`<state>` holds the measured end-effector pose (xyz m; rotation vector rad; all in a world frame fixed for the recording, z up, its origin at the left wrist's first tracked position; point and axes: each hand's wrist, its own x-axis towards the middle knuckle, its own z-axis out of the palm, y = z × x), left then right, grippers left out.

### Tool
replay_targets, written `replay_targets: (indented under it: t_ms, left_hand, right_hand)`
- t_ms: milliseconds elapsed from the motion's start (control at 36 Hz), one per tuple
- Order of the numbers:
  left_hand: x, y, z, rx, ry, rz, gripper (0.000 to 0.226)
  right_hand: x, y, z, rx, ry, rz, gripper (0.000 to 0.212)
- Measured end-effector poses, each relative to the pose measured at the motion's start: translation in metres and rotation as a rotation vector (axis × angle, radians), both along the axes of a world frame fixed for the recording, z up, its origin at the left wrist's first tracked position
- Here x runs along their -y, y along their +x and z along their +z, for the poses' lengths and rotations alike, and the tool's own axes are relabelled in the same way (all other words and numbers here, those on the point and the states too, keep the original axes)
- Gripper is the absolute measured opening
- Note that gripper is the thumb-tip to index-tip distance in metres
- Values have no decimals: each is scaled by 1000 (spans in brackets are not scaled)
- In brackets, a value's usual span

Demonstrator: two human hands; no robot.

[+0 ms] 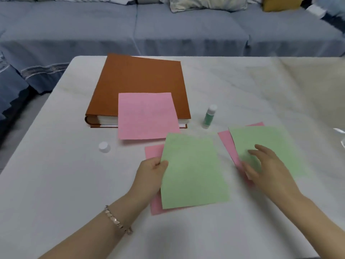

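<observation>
My left hand (151, 174) pinches the left edge of a green paper sheet (194, 172), which lies over a pink sheet (155, 206). My right hand (265, 169) rests with relaxed fingers on a second green sheet (270, 144), and that sheet covers another pink sheet (226, 143). A third pink sheet (147, 114) leans over the front edge of a closed brown album (138, 81). A glue stick (209, 116) stands uncapped beside the album. Its white cap (104, 147) lies apart on the left.
Everything lies on a white table (56, 184). A blue-grey sofa (168, 28) with cushions runs behind it. Something clear and shiny (340, 135) shows at the right edge of the view.
</observation>
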<state>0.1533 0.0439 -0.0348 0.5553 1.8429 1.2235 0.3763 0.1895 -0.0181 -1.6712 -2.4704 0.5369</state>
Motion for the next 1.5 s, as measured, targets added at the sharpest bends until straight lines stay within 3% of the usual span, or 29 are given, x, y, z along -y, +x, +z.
replay_targets:
  t_ms: [111, 250, 361, 583, 750, 778, 833, 889, 944, 1028, 1083, 1167, 1250, 1278, 1333, 1417, 1500]
  left_hand:
    - [-4, -6, -6, -208, -55, -21, 34]
    - [2, -16, -10, -346, -77, -7, 35]
    - [2, -18, -8, -346, -74, -17, 10]
    - [0, -15, -7, -395, -61, -31, 40]
    - [0, -11, -7, -590, -102, -72, 50]
    - [0, -9, -5, -651, -132, -67, 52]
    - [-1, -4, 1, -705, -123, -70, 56]
    - [-4, 1, 6, -690, -79, -92, 63]
    - [-9, 6, 10, -678, -28, -121, 56]
    - [-17, 13, 18, -595, 75, -142, 39]
    - [-24, 17, 25, -416, 127, -145, 44]
    - [-31, 21, 32, -115, 143, -137, 58]
    - [-30, 18, 32, 167, 125, -98, 77]
    - [-27, 15, 31, 267, 137, -90, 77]
    - [-21, 11, 30, 444, 209, -66, 57]
    - [-11, 4, 30, 399, 235, 18, 28]
    - [-2, -8, 28, 176, 194, 14, 22]
  right_hand:
    - [-11, -3, -13, 132, -55, -42, 65]
    - [-12, -6, -23, 132, -44, -64, 50]
    - [-12, -6, -17, 140, -7, -69, 31]
    - [-7, -8, -23, 143, 102, -79, 23]
    - [-11, -7, -22, 199, 99, -102, 9]
    - [-13, -6, -22, 206, 97, -99, 11]
    - [-17, -3, -21, 216, 91, -95, 38]
    - [-18, 1, -18, 162, 96, -114, 52]
    - [-17, 6, -11, 50, 117, -141, 52]
    - [-6, 7, 6, -87, 288, -73, 42]
    - [9, 1, 21, -249, 405, 69, 30]
    - [34, -11, 44, -596, 139, 173, 25]
    - [45, -22, 53, -874, -153, 116, 35]
    - [46, -26, 54, -940, -227, 81, 36]
    - [44, -33, 54, -1058, -387, 15, 31]
    - [43, -40, 50, -1101, -617, -39, 28]
    - [39, -42, 48, -890, -770, 3, 36]
